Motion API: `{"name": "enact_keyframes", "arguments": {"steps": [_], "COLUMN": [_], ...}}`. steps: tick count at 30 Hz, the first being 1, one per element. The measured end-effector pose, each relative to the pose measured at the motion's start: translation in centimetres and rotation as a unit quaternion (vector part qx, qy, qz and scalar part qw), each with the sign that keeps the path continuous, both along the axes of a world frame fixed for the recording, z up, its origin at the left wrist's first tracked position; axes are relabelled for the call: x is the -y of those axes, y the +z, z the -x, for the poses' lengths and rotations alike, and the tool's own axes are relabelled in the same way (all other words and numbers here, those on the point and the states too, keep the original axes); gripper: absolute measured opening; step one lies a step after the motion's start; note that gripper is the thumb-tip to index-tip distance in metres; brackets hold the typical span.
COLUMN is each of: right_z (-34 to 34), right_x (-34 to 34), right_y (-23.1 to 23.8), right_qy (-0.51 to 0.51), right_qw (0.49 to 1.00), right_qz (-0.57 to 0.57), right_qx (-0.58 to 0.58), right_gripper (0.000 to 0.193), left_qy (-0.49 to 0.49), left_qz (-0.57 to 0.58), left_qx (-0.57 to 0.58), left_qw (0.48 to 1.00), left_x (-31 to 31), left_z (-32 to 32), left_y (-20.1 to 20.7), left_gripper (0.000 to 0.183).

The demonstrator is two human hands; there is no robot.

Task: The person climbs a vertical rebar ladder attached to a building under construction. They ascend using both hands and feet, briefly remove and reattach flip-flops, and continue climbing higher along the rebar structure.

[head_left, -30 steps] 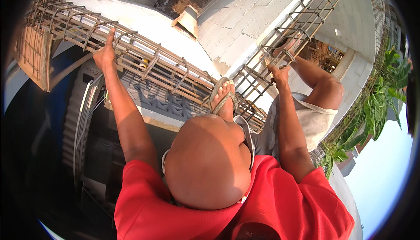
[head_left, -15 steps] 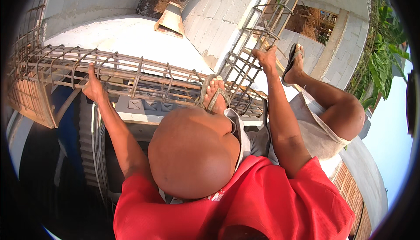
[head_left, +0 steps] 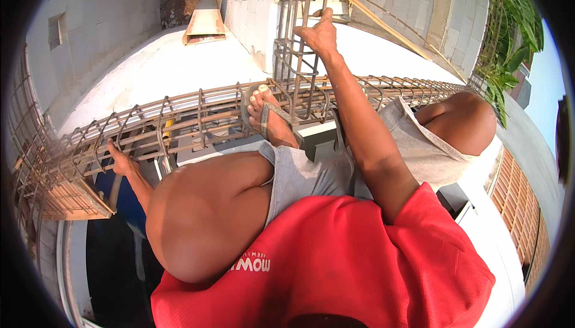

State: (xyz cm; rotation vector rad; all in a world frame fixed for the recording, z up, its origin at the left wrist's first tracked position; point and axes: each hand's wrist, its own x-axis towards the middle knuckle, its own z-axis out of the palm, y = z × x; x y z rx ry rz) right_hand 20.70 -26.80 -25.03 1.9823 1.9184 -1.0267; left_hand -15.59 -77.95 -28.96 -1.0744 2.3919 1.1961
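My left hand (head_left: 124,164) is at the left end of a long horizontal rebar cage (head_left: 203,121), closed on its lower side. Its thumb shows against the bars; the other fingers are mostly hidden. With my arm stretched forward, my right hand (head_left: 321,36) grips an upright rebar cage (head_left: 293,58) that rises from the horizontal one. The thumb points left across a vertical bar, and the fingertips are partly hidden behind it. My left foot in a sandal (head_left: 269,112) rests on the horizontal cage, near where the two cages meet. My right foot is out of sight.
A wooden formwork board (head_left: 75,199) hangs under the left end of the cage. Beyond lie a white surface (head_left: 150,70), a wooden chute-like box (head_left: 205,20), and grey block walls (head_left: 108,5). Dark open space (head_left: 117,256) drops away at lower left. Leafy plants (head_left: 509,46) stand right.
The view has turned, showing more of the horizontal cage to the right. My right foot has gone out of sight, and my left knee has swung left. Both hands remain at the cages.
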Motion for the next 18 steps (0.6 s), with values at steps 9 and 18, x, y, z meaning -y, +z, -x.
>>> {"name": "enact_keyframes", "arguments": {"steps": [9, 18], "right_z": [-2.7, -3.4], "right_x": [0.6, -0.5], "right_y": [0.2, -0.1], "right_qy": [0.03, 0.059], "right_qw": [0.998, 0.995], "right_qz": [0.036, 0.071], "right_qx": [-0.028, -0.04], "right_gripper": [0.089, 0.093], "left_qy": [-0.045, -0.059], "left_qz": [-0.023, -0.011], "left_qx": [0.054, 0.097], "left_qw": [0.997, 0.993], "left_x": [1.7, 3.8], "left_z": [1.2, 2.7], "left_y": [-0.5, -1.3], "left_gripper": [0.084, 0.088]}}
